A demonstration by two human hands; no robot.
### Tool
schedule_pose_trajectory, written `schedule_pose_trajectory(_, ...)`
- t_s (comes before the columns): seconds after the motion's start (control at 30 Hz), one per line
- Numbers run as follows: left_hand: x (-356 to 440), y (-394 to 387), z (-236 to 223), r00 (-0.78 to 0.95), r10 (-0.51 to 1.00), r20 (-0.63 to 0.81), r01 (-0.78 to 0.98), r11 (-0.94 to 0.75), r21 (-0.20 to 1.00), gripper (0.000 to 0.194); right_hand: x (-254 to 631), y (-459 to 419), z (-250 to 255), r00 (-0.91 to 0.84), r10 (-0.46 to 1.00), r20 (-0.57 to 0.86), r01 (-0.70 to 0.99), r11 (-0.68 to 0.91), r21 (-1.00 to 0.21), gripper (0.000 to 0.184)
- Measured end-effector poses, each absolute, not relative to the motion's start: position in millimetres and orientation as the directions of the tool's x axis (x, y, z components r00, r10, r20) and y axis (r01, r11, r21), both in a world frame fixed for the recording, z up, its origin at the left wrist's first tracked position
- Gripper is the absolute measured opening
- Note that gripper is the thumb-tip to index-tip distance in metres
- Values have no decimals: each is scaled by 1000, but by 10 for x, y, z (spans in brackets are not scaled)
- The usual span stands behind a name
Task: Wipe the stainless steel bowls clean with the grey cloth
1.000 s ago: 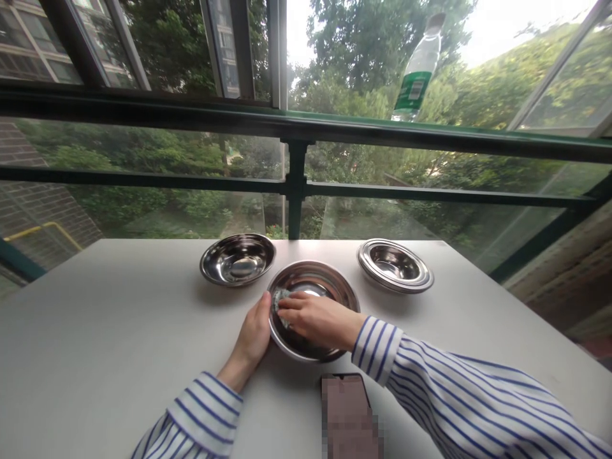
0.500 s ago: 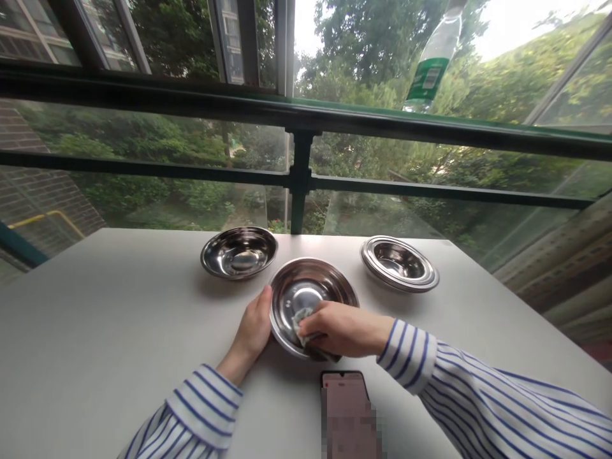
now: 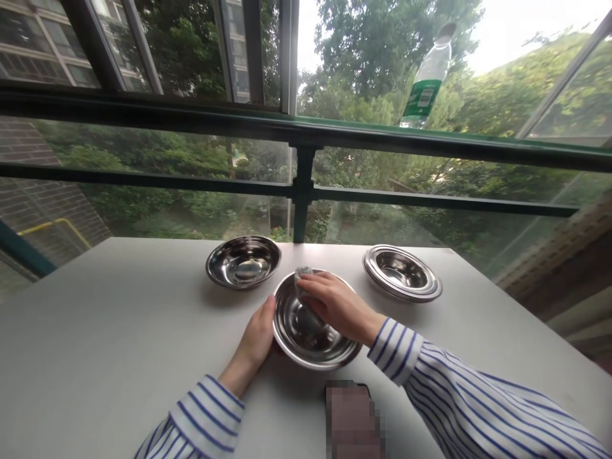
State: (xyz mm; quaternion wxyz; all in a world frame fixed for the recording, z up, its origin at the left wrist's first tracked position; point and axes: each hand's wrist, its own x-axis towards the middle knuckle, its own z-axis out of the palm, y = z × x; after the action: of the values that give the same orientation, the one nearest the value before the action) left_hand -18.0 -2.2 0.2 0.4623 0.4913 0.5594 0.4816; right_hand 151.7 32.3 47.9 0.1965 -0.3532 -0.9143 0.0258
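Observation:
A shiny steel bowl [image 3: 306, 354] is tilted slightly at the middle of the white table. My left hand [image 3: 258, 331] grips its left rim, thumb on the edge and the other fingers hidden below. Inside the bowl, my right hand [image 3: 337, 303] presses a crumpled, light patterned cloth [image 3: 303, 275] to the far inner wall near the rim. Most of the cloth is covered by my fingers. Behind and to the left stands another steel bowl [image 3: 245, 262]. At the back right is a stack of steel bowls [image 3: 402, 274].
A phone [image 3: 354, 421], partly blurred out, lies on the white table [image 3: 119, 331] just in front of the bowl. Beyond the table's far edge runs a dark green railing [image 3: 191, 121]. A clear bottle with a green label [image 3: 424, 95] stands on it.
My right hand has moved the cloth from the near inner side of the bowl up to its far wall. My left hand keeps its hold. The view has tipped slightly upward.

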Motion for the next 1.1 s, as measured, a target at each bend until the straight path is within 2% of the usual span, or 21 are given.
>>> schedule_pose_trajectory(0.1, -183, -19, -5, -50, 999, 2, 169, 7, 986, 53, 1412, 289, 509, -751, 547, 370, 539, 832, -134, 36)
schedule_pose_trajectory(0.17, -191, -21, 0, -24, 999, 24, 187, -19, 982, 53, 1324, 318, 510, -801, 503, 324, 510, 857, -69, 37)
schedule_pose_trajectory(0.3, -197, -40, 25, 2, 1000, 23, 163, -23, 986, 53, 1350, 468, 532, -769, 592, 241, 612, 790, 15, 34)
schedule_pose_trajectory(0.43, -167, -70, 52, -14, 1000, 26, 145, -24, 989, 50, 1653, 604, 571, -657, 717, 232, 738, 675, 5, 20)
schedule_pose_trajectory(0.53, -144, -73, 62, -7, 1000, 17, 145, -16, 989, 50, 1754, 621, 577, -630, 740, 235, 761, 649, -5, 17)
schedule_pose_trajectory(0.8, -189, -26, 42, -11, 1000, 21, 171, -19, 985, 51, 1269, 556, 569, -797, 551, 247, 562, 827, -31, 21)
schedule_pose_trajectory(1.1, -167, -51, 49, -54, 998, 29, 171, -20, 985, 50, 1976, 588, 600, -656, 730, 191, 730, 678, -86, 20)
